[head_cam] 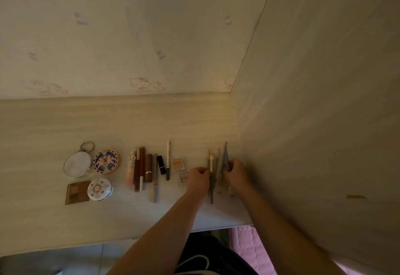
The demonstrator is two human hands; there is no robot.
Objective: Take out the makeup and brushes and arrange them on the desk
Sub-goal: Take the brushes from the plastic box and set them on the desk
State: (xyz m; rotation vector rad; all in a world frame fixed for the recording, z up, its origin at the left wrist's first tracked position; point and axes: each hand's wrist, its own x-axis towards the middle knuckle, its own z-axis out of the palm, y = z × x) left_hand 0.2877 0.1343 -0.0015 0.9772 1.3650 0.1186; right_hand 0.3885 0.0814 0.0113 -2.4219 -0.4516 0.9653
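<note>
Left hand [198, 176], right hand [234, 172] pinch brushes [211, 159] beside wall [303, 123].

Left hand [198, 177] and right hand [235, 172] partly hide the brushes [225, 151].

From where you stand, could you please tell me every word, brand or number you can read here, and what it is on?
No text can be read in this view.
The small square case has a faint band on its lid, too blurred to read.
The pink tube has a printed pattern, too small to read.
The wallpaper shows pink cartoon drawings, no words visible.
</note>
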